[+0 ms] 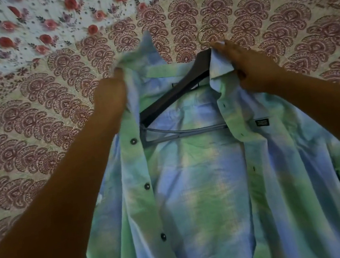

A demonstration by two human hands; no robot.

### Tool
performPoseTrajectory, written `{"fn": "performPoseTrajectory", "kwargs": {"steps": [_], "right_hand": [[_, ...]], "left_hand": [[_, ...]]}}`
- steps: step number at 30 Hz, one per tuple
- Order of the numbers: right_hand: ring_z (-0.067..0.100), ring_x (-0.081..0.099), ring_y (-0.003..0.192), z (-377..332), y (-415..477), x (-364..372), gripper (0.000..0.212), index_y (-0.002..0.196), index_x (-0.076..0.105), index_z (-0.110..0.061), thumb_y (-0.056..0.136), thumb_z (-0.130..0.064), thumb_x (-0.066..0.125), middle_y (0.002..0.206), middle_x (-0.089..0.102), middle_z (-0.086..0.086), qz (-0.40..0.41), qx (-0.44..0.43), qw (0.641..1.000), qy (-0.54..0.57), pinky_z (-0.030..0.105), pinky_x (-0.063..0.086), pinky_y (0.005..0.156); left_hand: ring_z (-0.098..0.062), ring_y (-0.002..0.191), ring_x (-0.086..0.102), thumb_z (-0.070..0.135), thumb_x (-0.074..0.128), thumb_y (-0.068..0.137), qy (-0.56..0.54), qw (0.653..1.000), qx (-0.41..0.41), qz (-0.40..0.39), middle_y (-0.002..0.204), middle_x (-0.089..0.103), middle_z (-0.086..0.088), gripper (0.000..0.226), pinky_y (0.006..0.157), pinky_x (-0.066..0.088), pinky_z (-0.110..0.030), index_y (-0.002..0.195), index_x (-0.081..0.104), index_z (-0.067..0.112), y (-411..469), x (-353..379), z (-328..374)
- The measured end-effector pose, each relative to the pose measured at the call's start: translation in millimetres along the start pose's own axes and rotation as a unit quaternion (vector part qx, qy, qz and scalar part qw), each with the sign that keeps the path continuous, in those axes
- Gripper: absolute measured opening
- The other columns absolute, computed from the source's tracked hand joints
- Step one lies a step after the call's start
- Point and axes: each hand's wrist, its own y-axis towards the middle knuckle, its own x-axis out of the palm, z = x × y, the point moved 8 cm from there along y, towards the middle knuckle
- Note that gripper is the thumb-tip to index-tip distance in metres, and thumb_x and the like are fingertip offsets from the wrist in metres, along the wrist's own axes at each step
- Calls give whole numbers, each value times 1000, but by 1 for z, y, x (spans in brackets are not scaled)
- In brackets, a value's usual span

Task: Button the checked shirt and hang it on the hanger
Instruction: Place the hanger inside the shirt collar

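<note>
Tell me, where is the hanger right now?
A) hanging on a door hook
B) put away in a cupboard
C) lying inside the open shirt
C: the dark hanger lies inside the shirt, showing between the shirt's two unbuttoned front edges.

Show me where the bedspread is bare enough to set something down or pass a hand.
Bare bedspread lies left of the left hand and forearm, beyond the shirt collar and the hook up to the rose print, and right of the right hand. Crowded: between the hands, where both hold that collar over the hanger.
</note>
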Motion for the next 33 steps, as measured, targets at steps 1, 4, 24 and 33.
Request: {"fn": "performPoseTrajectory", "kwargs": {"steps": [1,4,24,33], "right_hand": [[49,53,103,0,0,0,91,146,11,-31,72,13,40,156,14,9,1,1,1000,-2,53,50,72],[49,53,103,-2,4,2,88,146,9,-29,76,10,43,156,12,10,-3,16,1000,-9,52,50,74],[42,39,121,-29,31,28,75,146,16,-22,81,3,45,140,39,22,-71,48,996,-26,46,37,92],[38,44,124,-6,24,25,67,145,20,-12,85,-6,47,147,33,17,14,95,992,86,40,39,99]], "left_hand": [[-26,76,59,28,40,98,7,999,47,-8,86,60,-8,29,64,46,-18,112,56,7,-7,10,8],[-11,55,46,23,53,92,-36,991,121,-42,67,53,0,39,48,33,-20,129,46,17,-23,34,33],[-29,107,58,33,54,87,42,995,86,42,115,63,-12,30,90,45,-35,112,63,18,-12,50,34],[-27,130,40,45,47,92,173,983,26,-52,141,47,-5,45,110,23,-43,134,45,27,23,75,4]]}}
